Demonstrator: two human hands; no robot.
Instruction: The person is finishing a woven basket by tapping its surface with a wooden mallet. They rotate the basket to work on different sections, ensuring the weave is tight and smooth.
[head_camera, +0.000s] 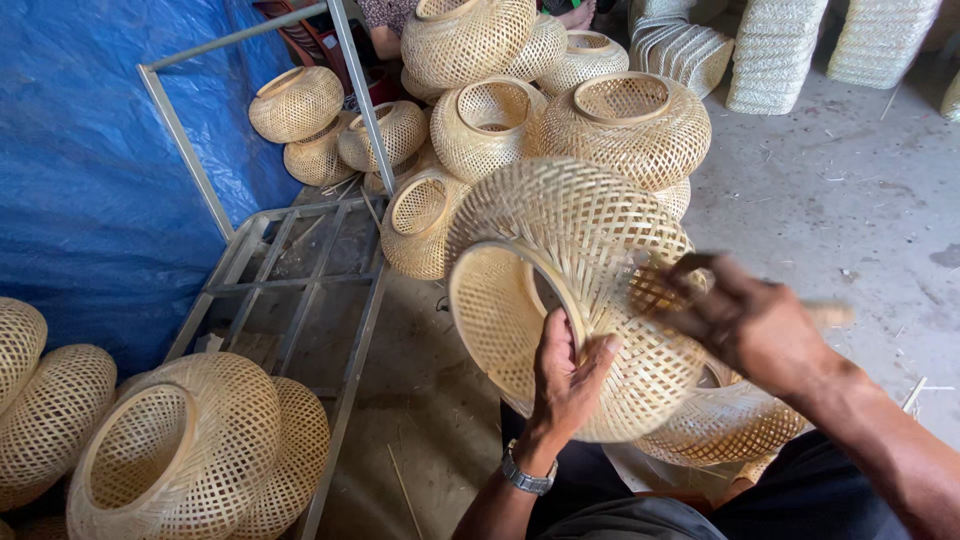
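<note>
The left hand grips the woven basket by its round rim, thumb inside the opening and fingers wrapped over the edge, holding it tilted above the lap. The right hand is blurred; its fingers curl against the basket's outer weave on the far side, pinching what looks like a thin strip, though the blur hides exactly what it grasps. A metal wristwatch sits on the left wrist.

Under the right forearm lies one more basket of the same kind, touching the held one.

Straight ahead rises a pile of baskets, about ten that can be counted, stacked loosely against each other. At lower left are four more baskets, lying on their sides.

A grey metal frame lies on the concrete floor between the two groups, with an upright bar rising from it. A blue tarp hangs along the left. At top right stand four pale, ribbed woven stacks, side by side. No labels or signs show anywhere.
</note>
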